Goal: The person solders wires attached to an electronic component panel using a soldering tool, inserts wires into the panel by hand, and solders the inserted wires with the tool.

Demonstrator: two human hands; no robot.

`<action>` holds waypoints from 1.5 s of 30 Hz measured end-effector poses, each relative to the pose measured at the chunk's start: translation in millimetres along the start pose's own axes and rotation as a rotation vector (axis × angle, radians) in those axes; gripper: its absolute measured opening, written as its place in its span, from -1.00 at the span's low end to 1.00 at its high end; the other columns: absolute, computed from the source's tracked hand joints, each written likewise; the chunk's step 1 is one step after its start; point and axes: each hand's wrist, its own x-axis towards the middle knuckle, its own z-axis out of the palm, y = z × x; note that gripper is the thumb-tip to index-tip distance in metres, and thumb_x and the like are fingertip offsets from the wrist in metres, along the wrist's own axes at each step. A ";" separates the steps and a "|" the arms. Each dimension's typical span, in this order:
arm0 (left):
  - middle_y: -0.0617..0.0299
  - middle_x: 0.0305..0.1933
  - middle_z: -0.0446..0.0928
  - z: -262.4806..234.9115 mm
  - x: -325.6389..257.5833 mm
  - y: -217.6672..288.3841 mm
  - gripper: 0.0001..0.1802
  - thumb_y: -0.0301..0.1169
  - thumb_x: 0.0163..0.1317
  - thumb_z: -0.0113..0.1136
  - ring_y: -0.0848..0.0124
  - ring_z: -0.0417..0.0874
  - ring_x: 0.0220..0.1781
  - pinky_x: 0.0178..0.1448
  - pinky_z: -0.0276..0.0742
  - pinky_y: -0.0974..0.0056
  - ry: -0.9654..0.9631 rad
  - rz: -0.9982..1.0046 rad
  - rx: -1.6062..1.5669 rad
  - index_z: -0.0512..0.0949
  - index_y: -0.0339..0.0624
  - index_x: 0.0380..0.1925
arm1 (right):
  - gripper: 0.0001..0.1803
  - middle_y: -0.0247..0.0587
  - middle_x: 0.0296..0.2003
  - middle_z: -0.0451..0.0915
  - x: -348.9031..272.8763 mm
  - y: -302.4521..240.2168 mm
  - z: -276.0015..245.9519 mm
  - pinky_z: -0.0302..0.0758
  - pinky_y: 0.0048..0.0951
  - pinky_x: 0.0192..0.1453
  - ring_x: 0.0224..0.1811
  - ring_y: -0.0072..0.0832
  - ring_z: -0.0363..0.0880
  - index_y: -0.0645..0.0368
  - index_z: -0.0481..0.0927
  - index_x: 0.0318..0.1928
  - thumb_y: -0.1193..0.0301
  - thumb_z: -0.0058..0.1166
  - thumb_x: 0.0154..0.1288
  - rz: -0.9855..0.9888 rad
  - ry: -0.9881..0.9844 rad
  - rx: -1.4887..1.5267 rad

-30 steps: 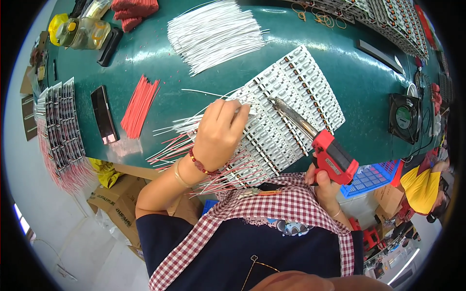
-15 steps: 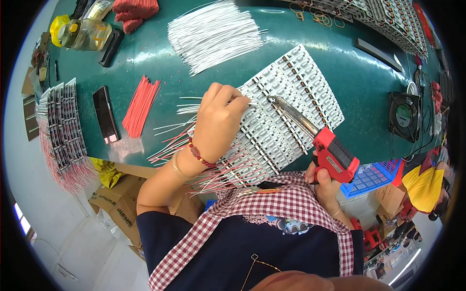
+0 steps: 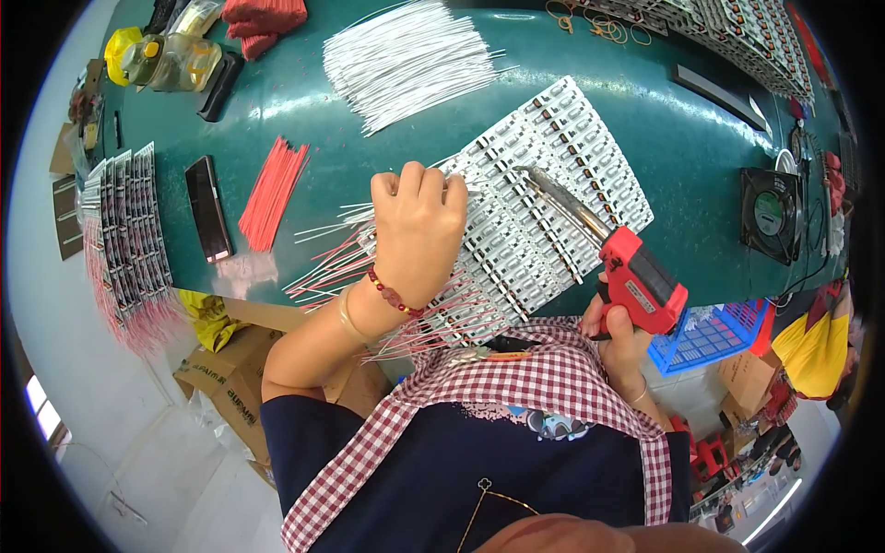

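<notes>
My left hand [image 3: 419,217] is over the left side of a white panel of small circuit boards [image 3: 590,152], fingers curled in a pinch. A thin white wire shows at its fingertips, though the grip is mostly hidden. My right hand [image 3: 619,346] is wrapped round the handle of a red and black soldering gun [image 3: 641,281]. The gun's metal tip points up and left, over the middle of the panel. Red and white wires [image 3: 323,276] stick out from the panel's left edge, partly under my left wrist.
A pile of white wires [image 3: 406,60] lies at the back, a bundle of red wires [image 3: 274,194] at left beside a phone [image 3: 208,210]. Wired panels [image 3: 129,230] lie far left. A black fan [image 3: 771,216] stands at right, above a blue crate [image 3: 705,339]. Stacked boards [image 3: 747,41] sit back right.
My left hand has shifted slightly down, its knuckles turning upward. The soldering gun's tip has moved slightly right and up off its earlier spot. The whole view has shifted a little.
</notes>
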 end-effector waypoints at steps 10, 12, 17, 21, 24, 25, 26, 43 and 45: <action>0.21 -0.45 0.47 -33.8 10.0 -43.7 -0.89 -0.53 0.00 0.22 0.24 0.49 -0.30 -0.18 0.36 0.18 -0.030 -0.016 -0.146 0.62 -0.15 -0.41 | -0.36 -0.23 -0.61 0.43 2.6 -6.0 -2.2 0.32 -0.55 -0.57 -0.66 -0.57 0.34 0.37 0.38 0.12 0.04 0.08 0.34 -0.031 0.063 -0.020; 0.22 -0.39 0.48 -59.1 0.4 -51.2 -0.79 -0.56 -0.07 0.16 0.19 0.48 -0.28 -0.19 0.36 0.16 0.083 -0.127 -0.042 0.60 -0.16 -0.35 | -0.37 -0.23 -0.61 0.43 0.5 -5.0 -3.2 0.33 -0.55 -0.56 -0.66 -0.57 0.35 0.38 0.39 0.12 0.04 0.09 0.33 -0.041 0.044 -0.006; 0.20 -0.37 0.46 -41.9 -11.3 -19.9 -0.70 -0.59 -0.04 0.19 0.27 0.47 -0.36 -0.23 0.39 0.22 0.136 -0.001 -0.258 0.61 -0.19 -0.22 | -0.37 -0.23 -0.60 0.44 2.0 2.1 -4.9 0.32 -0.54 -0.55 -0.64 -0.57 0.36 0.38 0.39 0.12 0.05 0.11 0.33 -0.027 -0.014 -0.011; 0.18 -0.41 0.45 -10.6 -14.9 -8.3 -0.65 -0.61 -0.08 0.19 0.28 0.48 -0.39 -0.31 0.40 0.24 0.109 0.091 -0.305 0.62 -0.28 -0.19 | -0.39 -0.23 -0.58 0.45 1.6 2.5 0.5 0.29 -0.55 -0.53 -0.62 -0.57 0.37 0.36 0.39 0.13 0.07 0.12 0.33 0.011 -0.032 -0.036; 0.17 -0.41 0.43 1.1 -15.6 -7.9 -0.62 -0.61 -0.09 0.17 0.28 0.48 -0.39 -0.31 0.39 0.24 0.136 0.112 -0.332 0.62 -0.29 -0.16 | -0.40 -0.23 -0.58 0.45 -1.0 6.8 -1.5 0.28 -0.56 -0.53 -0.62 -0.56 0.37 0.35 0.40 0.12 0.08 0.12 0.34 0.025 -0.047 -0.062; 0.17 -0.41 0.43 1.3 -15.1 -8.5 -0.62 -0.61 -0.09 0.17 0.28 0.48 -0.39 -0.31 0.39 0.24 0.134 0.111 -0.335 0.62 -0.29 -0.16 | -0.40 -0.23 -0.58 0.45 -1.0 7.0 -0.9 0.28 -0.56 -0.53 -0.62 -0.56 0.37 0.35 0.40 0.12 0.08 0.12 0.34 0.028 -0.046 -0.064; 0.17 -0.41 0.43 0.8 -14.4 -9.0 -0.62 -0.61 -0.09 0.17 0.28 0.47 -0.39 -0.31 0.39 0.24 0.122 0.112 -0.330 0.61 -0.30 -0.16 | -0.40 -0.23 -0.58 0.45 -0.9 7.2 -0.3 0.28 -0.55 -0.53 -0.62 -0.57 0.37 0.34 0.39 0.13 0.08 0.11 0.34 0.039 -0.049 -0.066; 0.19 -0.43 0.40 3.0 -15.0 -9.6 -0.65 -0.60 -0.06 0.18 0.30 0.46 -0.41 -0.30 0.40 0.25 0.083 0.093 -0.326 0.62 -0.31 -0.18 | -0.81 -0.24 -0.39 0.63 -12.3 15.4 -16.5 0.48 -0.43 -0.33 -0.43 -0.48 0.57 0.26 0.63 -0.28 0.37 0.18 0.24 0.073 -0.134 -0.340; 0.18 -0.43 0.40 2.9 -15.4 -9.5 -0.67 -0.60 -0.06 0.18 0.30 0.46 -0.41 -0.30 0.40 0.25 0.074 0.086 -0.323 0.62 -0.31 -0.19 | -0.81 -0.22 -0.38 0.64 -12.5 13.0 -16.5 0.48 -0.43 -0.33 -0.42 -0.47 0.58 0.25 0.63 -0.28 0.36 0.20 0.22 0.048 -0.117 -0.333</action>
